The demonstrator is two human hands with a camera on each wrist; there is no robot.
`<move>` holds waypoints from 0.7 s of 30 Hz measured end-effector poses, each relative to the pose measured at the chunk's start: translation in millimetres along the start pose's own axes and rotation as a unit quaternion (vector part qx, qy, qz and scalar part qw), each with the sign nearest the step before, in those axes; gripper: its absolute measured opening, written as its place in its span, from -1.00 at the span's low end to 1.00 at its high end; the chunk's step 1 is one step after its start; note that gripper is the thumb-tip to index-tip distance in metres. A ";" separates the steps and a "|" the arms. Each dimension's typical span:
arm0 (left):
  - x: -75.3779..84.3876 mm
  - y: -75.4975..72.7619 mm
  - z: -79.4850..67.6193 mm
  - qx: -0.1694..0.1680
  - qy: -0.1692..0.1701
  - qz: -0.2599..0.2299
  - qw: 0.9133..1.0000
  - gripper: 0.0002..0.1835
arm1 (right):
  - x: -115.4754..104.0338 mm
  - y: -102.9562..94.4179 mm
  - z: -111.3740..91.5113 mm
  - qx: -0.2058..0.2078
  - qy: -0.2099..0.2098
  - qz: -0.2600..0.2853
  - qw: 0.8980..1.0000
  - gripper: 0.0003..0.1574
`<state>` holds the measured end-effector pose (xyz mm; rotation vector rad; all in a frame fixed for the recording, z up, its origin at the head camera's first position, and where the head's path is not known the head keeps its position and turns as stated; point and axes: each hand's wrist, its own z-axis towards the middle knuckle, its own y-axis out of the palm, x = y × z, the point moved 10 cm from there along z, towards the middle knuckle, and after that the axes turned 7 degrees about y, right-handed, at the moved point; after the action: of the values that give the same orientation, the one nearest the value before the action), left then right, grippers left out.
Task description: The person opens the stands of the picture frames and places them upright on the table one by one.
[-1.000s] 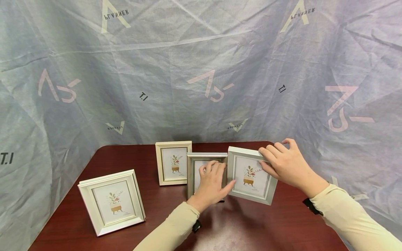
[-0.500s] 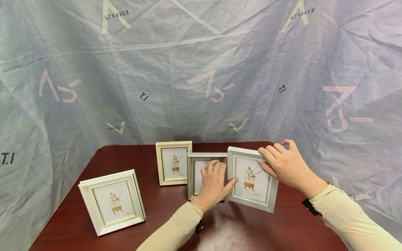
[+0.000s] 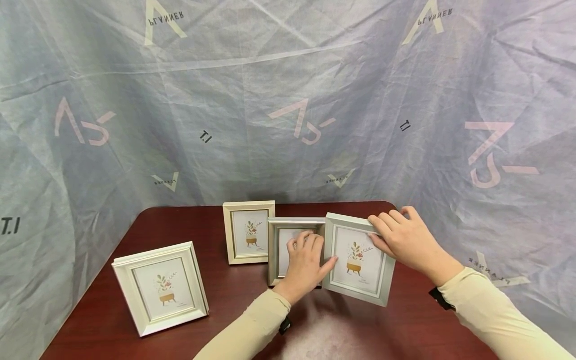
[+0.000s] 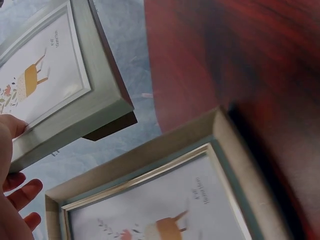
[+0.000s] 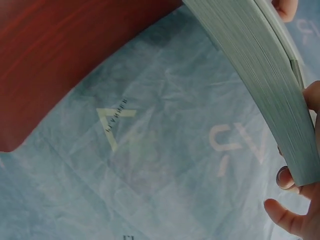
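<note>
A pale green picture frame [image 3: 357,257] with a plant print is held tilted at the right of the table. My right hand [image 3: 400,237] grips its upper right corner, thumb in front and fingers over the top; the right wrist view shows the frame's side edge [image 5: 265,85] between thumb and fingers. My left hand [image 3: 306,262] is at its left side. In the left wrist view the left thumb [image 4: 15,125] lies on the front of the border, with fingertips curled at the edge. Behind that hand stands a champagne-coloured picture frame [image 3: 280,255], partly hidden.
A cream picture frame [image 3: 228,235] stands at the back, its right edge overlapped by the champagne one. A larger white picture frame [image 3: 144,320] stands at the front left, angled. The dark red table [image 3: 243,305] meets a grey printed cloth [image 3: 252,100] behind.
The pale green frame has tipped, its lower edge coming lower and nearer, then shifted slightly left. My right hand has moved a little down with it. The other frames stand as before.
</note>
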<state>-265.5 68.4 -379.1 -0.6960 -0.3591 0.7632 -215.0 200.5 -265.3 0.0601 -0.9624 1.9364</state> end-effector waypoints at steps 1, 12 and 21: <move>-0.2 2.3 -1.6 -0.005 -0.001 0.002 1.000 -0.51 | -0.1 2.3 -1.9 0.000 0.001 0.001 1.000 -0.49; 0.1 24.4 -19.4 -0.031 0.008 0.019 0.999 -0.48 | -3.3 23.7 -23.7 -0.014 0.016 0.012 1.000 -0.45; -0.3 31.7 -33.1 -0.041 0.006 0.014 0.999 -0.49 | -11.2 35.2 -38.0 -0.015 0.036 0.017 0.999 -0.44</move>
<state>-264.2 70.0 -424.9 -0.7830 -0.3724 0.7741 -223.0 208.0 -317.2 -0.0433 -0.9497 1.9422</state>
